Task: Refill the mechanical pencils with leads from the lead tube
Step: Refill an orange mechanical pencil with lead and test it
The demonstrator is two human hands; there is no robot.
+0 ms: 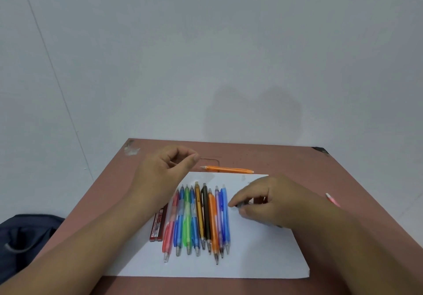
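Several mechanical pencils (199, 219) in pink, blue, green, amber, black, orange and purple lie side by side on a white sheet of paper (251, 255), tips toward me. A dark red lead tube (159, 223) lies just left of them. My right hand (263, 201) grips a grey pencil (242, 205) low over the paper, right of the row; most of it is hidden by my fingers. My left hand (164, 171) is raised above the row's far left, thumb and forefinger pinched together; whether they hold a thin lead I cannot tell.
An orange pencil (226, 169) lies crosswise beyond the paper. A pink pencil (332, 199) lies near the right edge of the reddish-brown table (297, 159). A dark blue bag (25, 237) sits left of the table. A pale wall stands just behind.
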